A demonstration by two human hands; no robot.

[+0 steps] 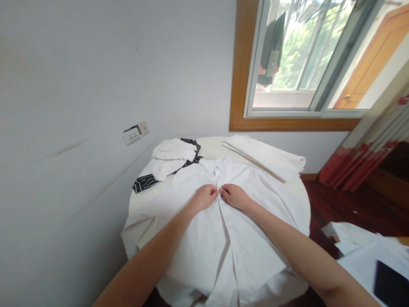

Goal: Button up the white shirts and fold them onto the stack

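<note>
Bare forearms (pixel 281 232) are stretched forward from the near edge, from seven and from five o'clock, over a white woven-cloth collared shirt (pixel 191 243) that is spread across a round, cream-white table (pixel 211 147). With the clock face laid on that tabletop, the shirt's collar (pixel 220 165) is turned toward twelve and its lower part is draped over the rim at six. Near the centre, a little below the collar, the front edge is pinched by the left hand (pixel 204 198) and the right hand (pixel 236 197), thumbs and fingertips brought together almost tip to tip; whether a button is held between them is too small to be told. Toward six o'clock the front edges are left parted.

At ten o'clock a crumpled white cloth garment (pixel 174 150) is laid over a black fabric piece with wavy white stripes (pixel 145 182); at one o'clock a flat, folded white cloth (pixel 266 157) is placed.

By appearance, the front edges are being worked together at an upper fastening point. For the next move, a steady hold on one edge by the left hand and a fine fingertip adjustment by the right would be called for, the two layers being kept aligned.
</note>
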